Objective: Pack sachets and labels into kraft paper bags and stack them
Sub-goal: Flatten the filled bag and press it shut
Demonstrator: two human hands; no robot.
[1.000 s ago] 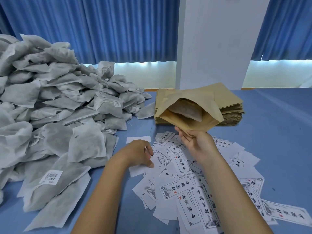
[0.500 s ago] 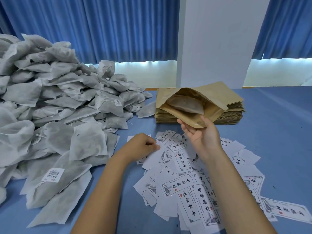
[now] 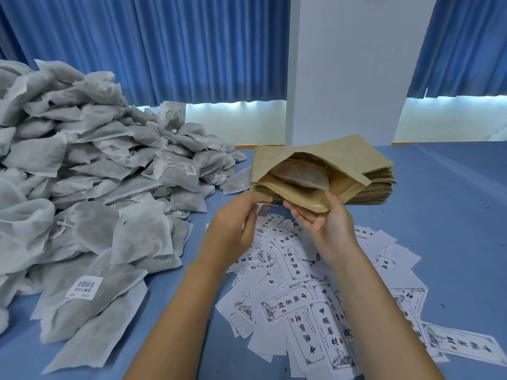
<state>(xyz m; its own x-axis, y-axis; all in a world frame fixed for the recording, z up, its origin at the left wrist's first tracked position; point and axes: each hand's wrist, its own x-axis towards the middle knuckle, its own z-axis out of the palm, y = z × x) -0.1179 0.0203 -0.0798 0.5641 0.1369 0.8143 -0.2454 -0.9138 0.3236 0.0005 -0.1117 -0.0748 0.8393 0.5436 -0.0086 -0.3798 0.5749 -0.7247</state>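
Left hand (image 3: 233,226) rose, pinching one label (image 3: 264,205); right hand (image 3: 326,229) grips one kraft bag (image 3: 343,160), mouth toward the person.

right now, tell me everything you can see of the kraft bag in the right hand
The kraft paper bag is tan matte paper, held above the table with its mouth gaping toward the camera. A sachet lies inside. The right hand grips its lower lip, thumb on top; behind it sits the stack of bags.

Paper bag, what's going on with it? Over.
Right hand grips kraft bag, sachet inside. Left hand pinches a label beside its mouth. Nothing blocking.
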